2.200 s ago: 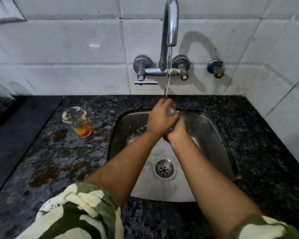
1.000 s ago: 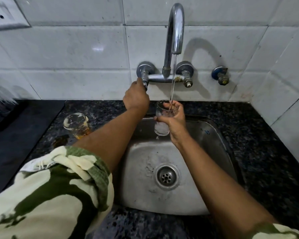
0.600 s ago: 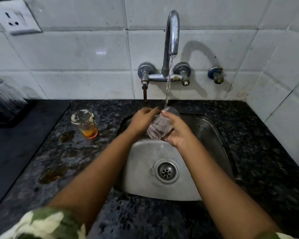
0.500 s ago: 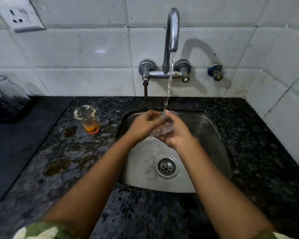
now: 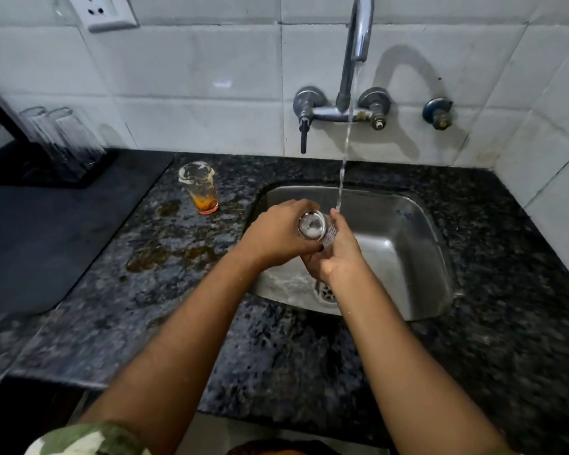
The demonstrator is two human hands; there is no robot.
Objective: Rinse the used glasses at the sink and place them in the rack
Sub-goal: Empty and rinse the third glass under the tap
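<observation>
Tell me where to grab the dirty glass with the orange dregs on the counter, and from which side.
Grip the dirty glass around its mid wall, above the orange residue. It stands upright and alone on the counter, left of the sink, so coming from its near right side with the left hand looks easiest.

The sink [image 5: 404,231] is brushed steel, dully shiny. Around the sink, the speckled dark stone counter [image 5: 309,356] looks polished; behind it, glossy white tiles [image 5: 194,77].
</observation>
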